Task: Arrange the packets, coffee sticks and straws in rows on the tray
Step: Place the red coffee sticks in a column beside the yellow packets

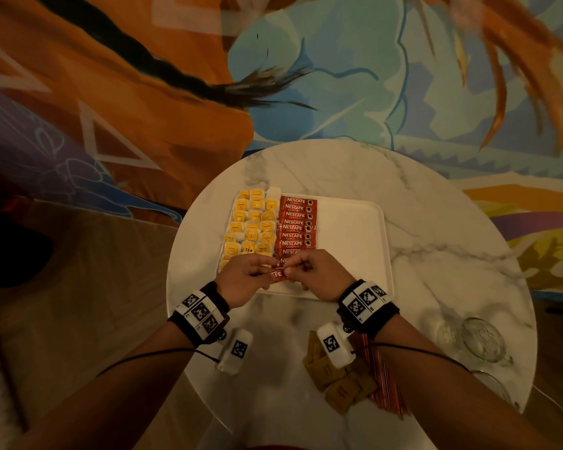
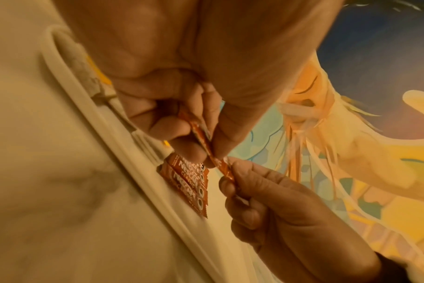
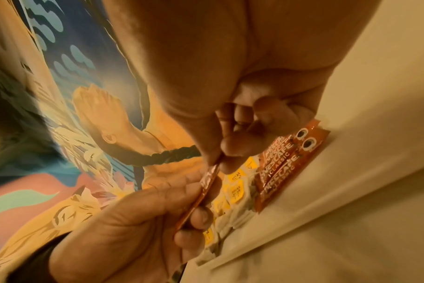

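Observation:
Both hands hold one red coffee stick (image 1: 279, 276) over the near edge of the white tray (image 1: 348, 228). My left hand (image 1: 264, 271) pinches its left end, my right hand (image 1: 294, 267) its right end. In the left wrist view the left hand (image 2: 201, 145) grips the stick (image 2: 219, 165) edge-on, and the right hand (image 2: 230, 183) pinches it lower down. A column of red coffee sticks (image 1: 294, 222) lies on the tray, with rows of yellow tea packets (image 1: 252, 225) to its left. In the right wrist view the stick (image 3: 207, 183) runs between both hands.
Brown packets (image 1: 337, 375) and a bundle of red striped straws (image 1: 382, 388) lie on the round marble table (image 1: 436, 254) under my right wrist. Glassware (image 1: 481, 341) stands at the table's right edge. The tray's right half is bare.

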A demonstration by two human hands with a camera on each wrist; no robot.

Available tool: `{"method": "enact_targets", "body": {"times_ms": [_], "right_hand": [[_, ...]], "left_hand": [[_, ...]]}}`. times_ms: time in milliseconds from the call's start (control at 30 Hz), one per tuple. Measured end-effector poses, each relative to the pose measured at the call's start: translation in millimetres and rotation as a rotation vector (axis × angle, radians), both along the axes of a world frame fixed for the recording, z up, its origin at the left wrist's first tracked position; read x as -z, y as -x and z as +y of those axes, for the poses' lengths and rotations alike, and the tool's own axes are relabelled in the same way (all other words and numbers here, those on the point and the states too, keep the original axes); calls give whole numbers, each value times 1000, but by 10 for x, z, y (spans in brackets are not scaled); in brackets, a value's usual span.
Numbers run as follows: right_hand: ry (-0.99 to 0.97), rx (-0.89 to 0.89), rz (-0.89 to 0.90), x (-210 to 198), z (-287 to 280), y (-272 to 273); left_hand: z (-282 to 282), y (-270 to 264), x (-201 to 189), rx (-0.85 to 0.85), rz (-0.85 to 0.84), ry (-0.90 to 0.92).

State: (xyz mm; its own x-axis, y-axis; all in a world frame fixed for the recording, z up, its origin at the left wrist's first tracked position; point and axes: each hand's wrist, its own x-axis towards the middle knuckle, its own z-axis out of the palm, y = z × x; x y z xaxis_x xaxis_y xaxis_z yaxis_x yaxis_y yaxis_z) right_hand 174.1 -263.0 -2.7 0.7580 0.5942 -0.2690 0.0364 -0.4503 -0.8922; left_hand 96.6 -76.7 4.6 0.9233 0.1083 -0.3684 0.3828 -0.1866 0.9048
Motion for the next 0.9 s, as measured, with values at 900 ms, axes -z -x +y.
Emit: {"method": "enact_targets", "body": {"times_ms": [900], "right_hand": [[332, 13, -116, 122, -342, -75]], "left_hand": [[6, -32, 234, 290, 12, -501]]}}
